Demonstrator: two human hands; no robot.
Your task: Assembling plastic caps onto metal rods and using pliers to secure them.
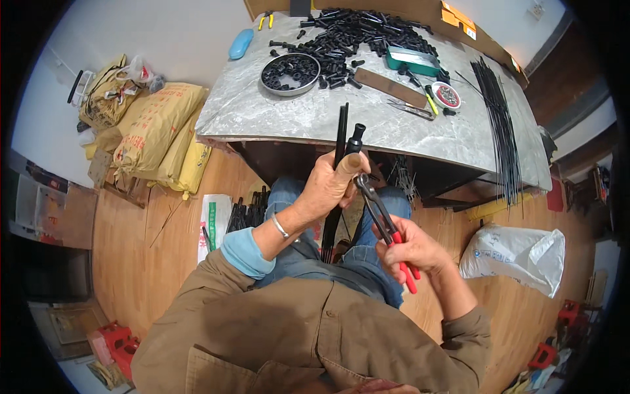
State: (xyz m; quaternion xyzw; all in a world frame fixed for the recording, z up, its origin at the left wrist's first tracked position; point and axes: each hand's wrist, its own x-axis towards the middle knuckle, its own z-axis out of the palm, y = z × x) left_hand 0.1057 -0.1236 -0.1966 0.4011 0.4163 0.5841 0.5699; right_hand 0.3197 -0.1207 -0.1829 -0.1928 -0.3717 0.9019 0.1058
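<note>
Close to the table's front edge, my left hand [321, 189] is closed round long black rods [341, 128] and a black cylindrical fitting [356, 138] with a flared end. The rods run down between my knees, and the fingers hide part of them. A tan cover sits on that hand's thumb. My right hand [420, 246] grips red-handled pliers [380, 211]. Their dark jaws are beside the left thumb, just below the fitting; whether they pinch anything I cannot tell.
On the grey table [243, 111] lie a heap of black fittings [367, 36], a round bowl [290, 74] of small black parts, a green box [413, 60] and a bundle of thin black rods [495, 125]. Yellow sacks [154, 128] stand left; a white sack [515, 256] lies right.
</note>
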